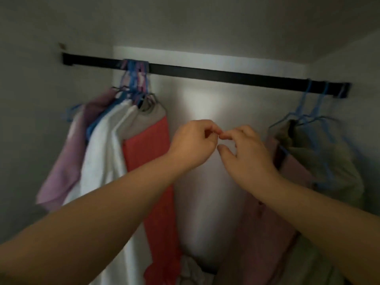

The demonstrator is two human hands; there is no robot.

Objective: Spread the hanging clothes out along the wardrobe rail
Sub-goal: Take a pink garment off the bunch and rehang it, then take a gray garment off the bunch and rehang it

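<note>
Black and flat-sided, the wardrobe rail [216,76] runs across the grey-walled closet from a bracket on the left wall to one on the right. The hanging clothes sit in two bunches at its ends, with a long bare stretch of rail between them. On the left, thin blue and pink wire-like hangers [134,79] are crowded together at one spot; from them droop a soft lilac garment [61,161], a white cloth [100,157] with a slightly nubbly look, and a grey-topped piece with a long coral-red panel [152,161] falling in a straight strip. On the right, pale blue hangers [312,99] carry a limp olive-drab garment [337,161] and a dusty pink one [265,233] below it.

Both bare forearms reach up into the gap in front of the pale back panel [205,103], touching no clothing. The left hand [193,140] has its fingers curled in, thumb and forefinger tips pinched together. The right hand [246,149] is loosely curled, its forefinger bent to meet the left fingertips and its thumb held out below. Whether anything small lies between the fingertips cannot be told; the frame is blurred.
</note>
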